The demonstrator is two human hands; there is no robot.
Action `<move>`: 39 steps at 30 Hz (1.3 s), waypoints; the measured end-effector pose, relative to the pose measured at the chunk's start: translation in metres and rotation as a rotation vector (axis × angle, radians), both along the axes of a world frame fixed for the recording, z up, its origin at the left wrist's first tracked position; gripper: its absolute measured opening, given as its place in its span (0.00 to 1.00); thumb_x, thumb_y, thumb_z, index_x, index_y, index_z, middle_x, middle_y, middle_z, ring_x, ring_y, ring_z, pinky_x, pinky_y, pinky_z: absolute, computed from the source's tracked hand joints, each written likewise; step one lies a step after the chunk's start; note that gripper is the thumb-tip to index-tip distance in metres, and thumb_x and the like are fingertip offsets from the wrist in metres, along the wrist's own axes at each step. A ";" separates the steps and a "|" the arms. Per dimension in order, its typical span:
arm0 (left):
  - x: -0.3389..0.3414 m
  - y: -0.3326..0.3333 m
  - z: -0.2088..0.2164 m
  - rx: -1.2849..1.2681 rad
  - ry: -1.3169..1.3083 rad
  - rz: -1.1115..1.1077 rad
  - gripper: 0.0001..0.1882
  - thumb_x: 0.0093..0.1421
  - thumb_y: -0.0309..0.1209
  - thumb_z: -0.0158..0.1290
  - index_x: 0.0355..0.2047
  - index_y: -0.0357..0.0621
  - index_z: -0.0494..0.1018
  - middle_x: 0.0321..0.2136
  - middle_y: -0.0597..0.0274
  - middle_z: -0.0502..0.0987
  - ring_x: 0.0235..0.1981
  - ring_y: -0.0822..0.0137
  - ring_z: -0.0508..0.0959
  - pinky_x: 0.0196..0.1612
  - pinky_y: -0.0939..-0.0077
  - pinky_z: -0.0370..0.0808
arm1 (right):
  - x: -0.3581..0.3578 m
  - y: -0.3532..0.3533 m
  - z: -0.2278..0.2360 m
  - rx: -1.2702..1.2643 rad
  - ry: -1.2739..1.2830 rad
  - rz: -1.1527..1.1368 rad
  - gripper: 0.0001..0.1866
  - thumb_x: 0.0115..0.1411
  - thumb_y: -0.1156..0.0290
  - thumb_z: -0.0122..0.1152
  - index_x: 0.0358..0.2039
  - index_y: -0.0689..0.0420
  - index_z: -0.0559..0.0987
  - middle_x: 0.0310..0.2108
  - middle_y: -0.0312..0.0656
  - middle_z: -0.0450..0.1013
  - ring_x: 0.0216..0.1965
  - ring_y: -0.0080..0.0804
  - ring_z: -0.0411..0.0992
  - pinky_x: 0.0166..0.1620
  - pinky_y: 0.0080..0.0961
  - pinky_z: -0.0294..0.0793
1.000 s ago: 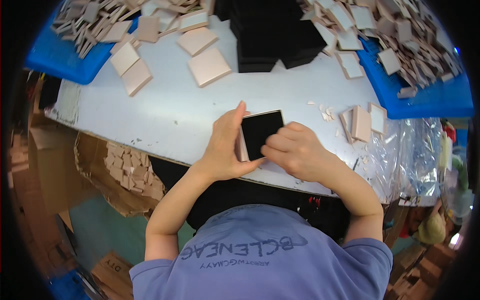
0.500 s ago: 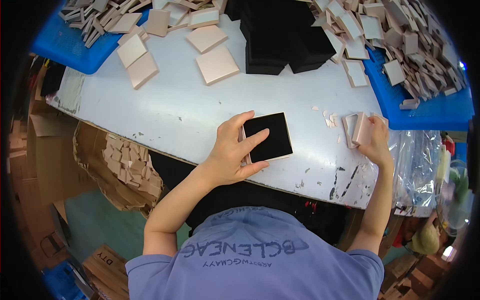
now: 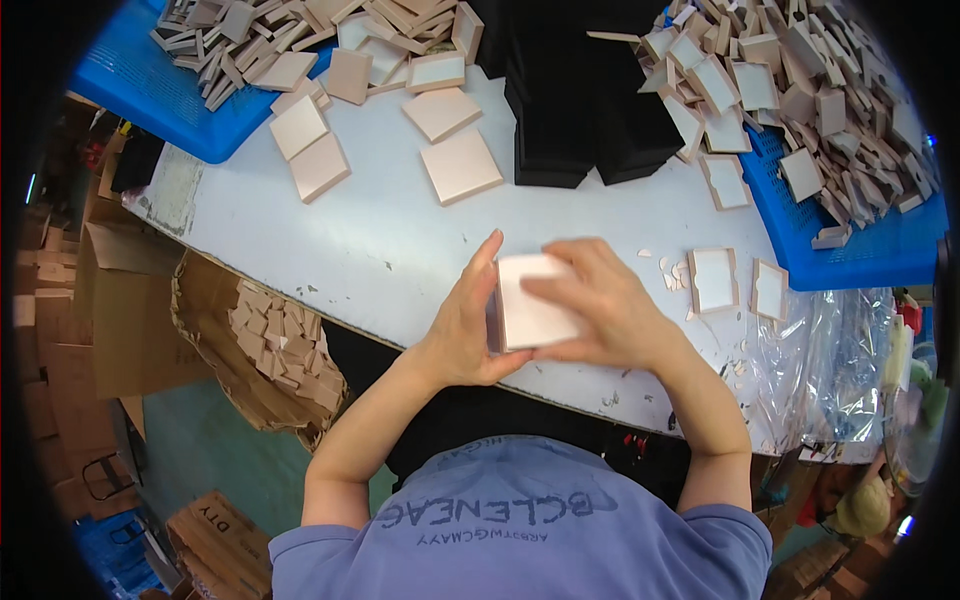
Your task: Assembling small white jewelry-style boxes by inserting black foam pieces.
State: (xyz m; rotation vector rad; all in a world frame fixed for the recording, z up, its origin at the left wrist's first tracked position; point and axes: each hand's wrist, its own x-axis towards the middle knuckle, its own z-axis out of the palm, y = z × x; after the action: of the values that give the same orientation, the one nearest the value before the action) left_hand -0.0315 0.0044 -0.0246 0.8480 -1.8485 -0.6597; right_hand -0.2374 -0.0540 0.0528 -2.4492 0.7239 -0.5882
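In front of me, near the table's front edge, is a small pale pink cardboard box [image 3: 530,328] with a plain top face showing. My left hand [image 3: 462,325] grips it along its left side, thumb at the front edge and fingers at the back. From the right, my right hand [image 3: 615,305] closes over the pink lid on top, slightly blurred by motion. The lid hides the black pad inside the box. Two pink box pieces with white insides, a larger one [image 3: 714,280] and a narrower one [image 3: 769,290], lie right of my right hand.
Black pads [image 3: 550,130] are stacked at the back middle. Heaps of pink box parts fill a blue basket [image 3: 215,135] at the back left and another blue basket [image 3: 800,245] at the right. Loose lids [image 3: 462,168], paper scraps [image 3: 672,272] and clear plastic bags [image 3: 835,350] lie around. A carton [image 3: 200,340] stands below left.
My right hand has come left from the pink box pieces, bringing a lid onto the box in my left hand. The black pad is covered now. The view has shifted slightly.
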 end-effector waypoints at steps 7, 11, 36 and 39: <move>0.006 -0.004 0.011 -0.027 -0.271 -0.049 0.37 0.41 0.38 0.65 0.55 0.55 0.66 0.60 0.38 0.52 0.51 0.46 0.67 0.49 0.59 0.66 | -0.009 0.021 -0.010 -0.117 0.161 0.047 0.32 0.38 0.55 0.71 0.47 0.45 0.75 0.55 0.55 0.58 0.55 0.53 0.58 0.55 0.42 0.62; 0.008 -0.006 0.007 -0.098 -0.269 -0.091 0.43 0.40 0.41 0.66 0.58 0.55 0.61 0.60 0.40 0.51 0.47 0.47 0.68 0.48 0.59 0.67 | -0.010 0.023 -0.017 -0.127 0.151 0.027 0.36 0.37 0.53 0.71 0.50 0.44 0.73 0.56 0.55 0.56 0.56 0.54 0.56 0.56 0.44 0.60; 0.151 0.091 -0.030 0.042 0.777 1.447 0.32 0.59 0.32 0.51 0.60 0.41 0.50 0.56 0.56 0.59 0.54 0.66 0.62 0.54 0.70 0.60 | 0.009 -0.086 -0.009 -0.597 0.058 -0.366 0.24 0.44 0.68 0.67 0.44 0.57 0.75 0.48 0.43 0.68 0.53 0.42 0.62 0.53 0.39 0.57; 0.106 0.052 -0.001 0.161 0.301 0.995 0.33 0.52 0.26 0.55 0.58 0.37 0.55 0.54 0.56 0.61 0.55 0.64 0.61 0.56 0.66 0.56 | 0.005 -0.101 -0.024 -0.576 0.081 -0.320 0.15 0.43 0.69 0.67 0.33 0.56 0.78 0.36 0.38 0.72 0.45 0.38 0.67 0.50 0.38 0.59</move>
State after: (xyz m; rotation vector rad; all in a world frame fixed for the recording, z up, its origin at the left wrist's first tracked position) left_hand 0.0742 0.0562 -0.0256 1.5106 -0.9184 -0.2613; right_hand -0.2325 -0.1552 0.0288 -2.9117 1.1189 -0.9290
